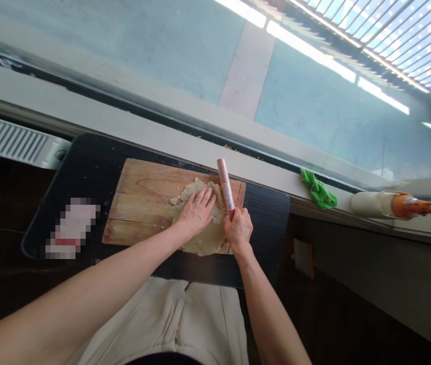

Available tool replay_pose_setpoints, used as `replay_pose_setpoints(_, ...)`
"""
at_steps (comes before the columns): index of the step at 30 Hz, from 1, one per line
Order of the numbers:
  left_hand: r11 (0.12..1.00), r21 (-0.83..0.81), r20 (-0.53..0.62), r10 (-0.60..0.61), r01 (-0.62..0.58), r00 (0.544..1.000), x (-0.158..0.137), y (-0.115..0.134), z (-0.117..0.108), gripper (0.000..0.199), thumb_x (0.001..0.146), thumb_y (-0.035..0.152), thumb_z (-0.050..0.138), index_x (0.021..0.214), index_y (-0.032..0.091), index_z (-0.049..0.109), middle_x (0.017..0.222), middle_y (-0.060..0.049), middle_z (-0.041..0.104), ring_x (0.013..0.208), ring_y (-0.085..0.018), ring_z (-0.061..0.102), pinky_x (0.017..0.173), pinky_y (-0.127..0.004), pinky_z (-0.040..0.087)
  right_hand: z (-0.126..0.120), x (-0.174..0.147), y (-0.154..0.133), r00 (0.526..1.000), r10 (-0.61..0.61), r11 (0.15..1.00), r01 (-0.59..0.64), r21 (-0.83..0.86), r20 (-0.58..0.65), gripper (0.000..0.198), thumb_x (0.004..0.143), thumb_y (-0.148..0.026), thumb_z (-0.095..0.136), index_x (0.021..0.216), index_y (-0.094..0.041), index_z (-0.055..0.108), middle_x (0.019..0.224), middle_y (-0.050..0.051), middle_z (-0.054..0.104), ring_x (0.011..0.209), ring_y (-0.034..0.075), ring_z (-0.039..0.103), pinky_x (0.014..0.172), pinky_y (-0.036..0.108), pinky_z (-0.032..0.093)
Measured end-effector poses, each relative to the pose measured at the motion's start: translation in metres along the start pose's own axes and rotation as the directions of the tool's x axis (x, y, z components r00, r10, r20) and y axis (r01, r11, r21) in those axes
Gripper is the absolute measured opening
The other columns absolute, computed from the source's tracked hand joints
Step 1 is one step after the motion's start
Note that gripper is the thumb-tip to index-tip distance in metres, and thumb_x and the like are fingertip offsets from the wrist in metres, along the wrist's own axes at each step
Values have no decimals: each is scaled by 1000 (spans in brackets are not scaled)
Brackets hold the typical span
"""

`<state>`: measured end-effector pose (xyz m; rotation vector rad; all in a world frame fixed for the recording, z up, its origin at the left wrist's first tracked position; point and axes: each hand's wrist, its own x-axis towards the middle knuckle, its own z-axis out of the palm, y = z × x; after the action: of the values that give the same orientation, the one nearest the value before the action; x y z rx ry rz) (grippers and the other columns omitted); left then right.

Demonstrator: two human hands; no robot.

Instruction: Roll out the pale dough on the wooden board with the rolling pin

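A rolled-out sheet of dough with ragged edges lies on the right part of a wooden board. My left hand rests flat on the dough, fingers stretched out. My right hand is closed around the near end of a pinkish cylinder with a printed label, perhaps used as a rolling pin. The cylinder points away from me at the dough's right edge; whether it touches the dough I cannot tell. Small dough scraps lie left of the sheet.
The board lies on a black table beside a windowsill. A blurred-out pale item is on the table's left. On the sill to the right are a green cloth and a white bottle with an orange top. A radiator stands at left.
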<state>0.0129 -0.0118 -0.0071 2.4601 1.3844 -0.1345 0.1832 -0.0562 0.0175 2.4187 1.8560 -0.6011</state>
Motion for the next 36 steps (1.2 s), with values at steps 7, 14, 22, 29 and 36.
replay_pose_setpoints(7, 1000, 5, 14, 9, -9, 1000, 0, 0, 1, 67, 84, 36, 52, 144, 11, 36, 155, -16, 24, 143, -31, 18, 114, -48, 18, 8, -13, 3, 990, 137, 989, -138, 48, 34, 21, 85, -31, 54, 99, -17, 60, 94, 7, 57, 84, 19, 57, 70, 28, 41)
replay_pose_setpoints(14, 996, -71, -122, 41, -50, 992, -7, -4, -14, 57, 90, 30, 42, 144, 12, 35, 154, -15, 27, 141, -27, 24, 114, -44, 22, 11, -27, 25, 988, 136, 972, -148, 180, 77, 19, 82, -33, 58, 96, -21, 62, 90, 2, 58, 76, 15, 57, 66, 26, 38)
replay_pose_setpoints(22, 960, -51, 40, 277, -275, 960, -39, 28, 3, 52, 90, 27, 43, 142, 21, 40, 151, -8, 35, 141, -24, 26, 115, -47, 17, 19, -39, 13, 987, 157, 968, -160, 193, 29, 19, 81, -33, 60, 94, -19, 60, 94, 5, 59, 79, 17, 58, 66, 26, 38)
replay_pose_setpoints(29, 976, -18, 64, 217, -216, 974, -34, 43, 15, 52, 87, 22, 44, 139, 24, 43, 153, -9, 31, 143, -29, 20, 112, -58, 15, 21, -50, 19, 980, 192, 972, -198, 125, 60, 18, 82, -34, 60, 90, -18, 60, 91, 5, 60, 76, 17, 59, 65, 27, 37)
replay_pose_setpoints(36, 988, -66, -67, 134, -138, 989, -46, 12, -2, 50, 89, 21, 39, 137, 13, 45, 148, -13, 39, 139, -26, 30, 113, -48, 22, 6, -51, 28, 998, -26, 995, 20, 98, 60, 15, 84, -34, 58, 90, -21, 59, 88, 1, 59, 75, 14, 56, 64, 26, 36)
